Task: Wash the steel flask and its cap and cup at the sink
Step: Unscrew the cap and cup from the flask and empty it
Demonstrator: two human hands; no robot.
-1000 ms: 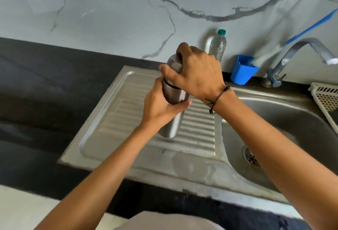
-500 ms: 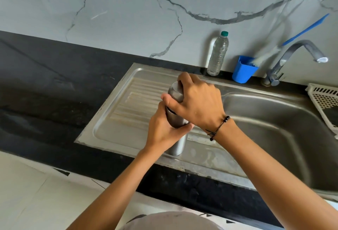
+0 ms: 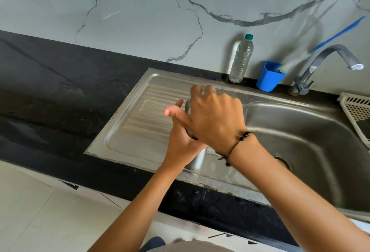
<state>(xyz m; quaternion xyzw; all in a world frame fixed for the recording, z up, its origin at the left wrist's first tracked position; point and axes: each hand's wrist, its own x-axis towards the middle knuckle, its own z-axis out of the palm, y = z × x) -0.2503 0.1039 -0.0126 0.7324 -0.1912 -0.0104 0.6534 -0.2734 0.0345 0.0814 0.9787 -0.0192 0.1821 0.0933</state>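
Both your hands are on the steel flask [image 3: 197, 159], which stands upright over the draining board [image 3: 140, 131]. Your left hand [image 3: 180, 147] wraps its body; your right hand [image 3: 214, 119] curls over the top (probably the cup), ready to twist.

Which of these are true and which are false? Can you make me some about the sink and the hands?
1. Both hands hold the steel flask. True.
2. Water is pouring from the tap. False: no water is coming out of it.
3. The plastic bottle has a green cap. True.
4. The blue cup lies in the sink basin. False: it stands behind the sink near the tap.
5. The right hand is on top of the flask, the left hand lower down. True.
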